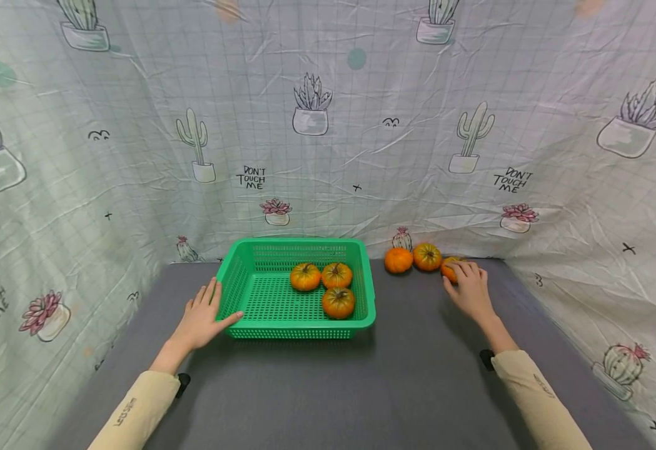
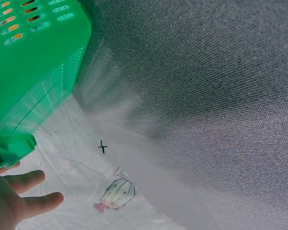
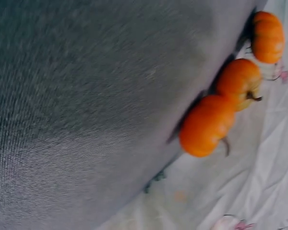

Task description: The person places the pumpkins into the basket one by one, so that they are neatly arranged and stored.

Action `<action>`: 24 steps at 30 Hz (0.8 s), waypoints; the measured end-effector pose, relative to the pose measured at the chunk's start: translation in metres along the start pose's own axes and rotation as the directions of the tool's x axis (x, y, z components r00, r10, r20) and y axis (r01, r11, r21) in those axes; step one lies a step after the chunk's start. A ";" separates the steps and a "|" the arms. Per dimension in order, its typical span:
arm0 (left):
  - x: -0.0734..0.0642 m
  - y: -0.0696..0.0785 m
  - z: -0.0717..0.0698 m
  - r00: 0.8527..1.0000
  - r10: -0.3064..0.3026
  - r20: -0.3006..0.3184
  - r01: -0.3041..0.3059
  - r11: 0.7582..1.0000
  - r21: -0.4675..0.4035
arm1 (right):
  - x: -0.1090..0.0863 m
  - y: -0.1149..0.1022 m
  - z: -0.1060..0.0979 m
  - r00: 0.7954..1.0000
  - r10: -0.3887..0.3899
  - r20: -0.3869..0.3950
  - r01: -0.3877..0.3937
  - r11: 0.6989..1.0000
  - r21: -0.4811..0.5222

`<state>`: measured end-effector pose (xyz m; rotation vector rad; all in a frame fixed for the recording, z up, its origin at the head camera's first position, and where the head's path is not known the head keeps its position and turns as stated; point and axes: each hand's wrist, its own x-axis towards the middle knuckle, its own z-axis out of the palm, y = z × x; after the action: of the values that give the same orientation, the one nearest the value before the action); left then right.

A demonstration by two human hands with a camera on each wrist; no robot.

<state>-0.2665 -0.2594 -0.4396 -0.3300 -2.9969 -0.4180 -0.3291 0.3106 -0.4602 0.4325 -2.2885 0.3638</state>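
My left hand (image 1: 201, 319) lies at the left front corner of a green plastic basket (image 1: 299, 330), fingers spread along its side and thumb reaching over the rim. In the left wrist view, fingers (image 2: 26, 182) extend just below the basket's edge. Three small orange pumpkins (image 1: 305, 277) sit inside, toward the right. My right hand (image 1: 470, 292) hovers over the rightmost pumpkin (image 1: 448, 267) of a row on the table, partly covering it with bent, relaxed fingers. No part of that hand shows in the right wrist view, where the nearest pumpkin (image 3: 206, 125) appears uncovered.
Two more pumpkins, one plain orange (image 1: 398, 260) and one streaked (image 1: 427, 257), stand between the basket and my right hand. The dark grey table (image 1: 305, 394) ends at a pale cactus-print cloth (image 1: 356, 150) that hangs behind and at both sides.
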 end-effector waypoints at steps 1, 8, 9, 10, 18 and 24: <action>0.000 0.000 0.000 1.000 -0.001 0.000 0.001 1.000 0.001 | 0.000 0.003 0.002 1.000 0.018 -0.004 -0.018 1.000 -0.005; -0.001 -0.001 0.000 1.000 -0.007 -0.008 0.007 1.000 0.012 | -0.001 0.022 0.012 0.988 0.154 -0.016 -0.154 0.988 0.014; -0.001 0.000 0.000 1.000 -0.007 -0.010 0.007 1.000 0.014 | -0.001 0.024 0.013 0.984 0.179 -0.009 -0.179 0.984 0.016; -0.001 0.000 0.000 1.000 -0.008 -0.011 0.008 1.000 0.017 | -0.001 0.026 0.014 0.979 0.204 0.002 -0.204 0.979 0.018; -0.002 0.002 -0.001 1.000 -0.009 -0.009 0.009 1.000 0.011 | 0.007 0.041 0.019 0.881 0.417 0.223 -0.424 0.905 -0.021; -0.002 0.002 0.000 1.000 -0.008 -0.007 0.008 1.000 0.005 | 0.012 0.051 0.024 0.797 0.510 0.323 -0.527 0.849 -0.039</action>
<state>-0.2640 -0.2576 -0.4392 -0.3150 -2.9933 -0.4111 -0.3732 0.3445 -0.4739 -0.1456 -2.7092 0.6690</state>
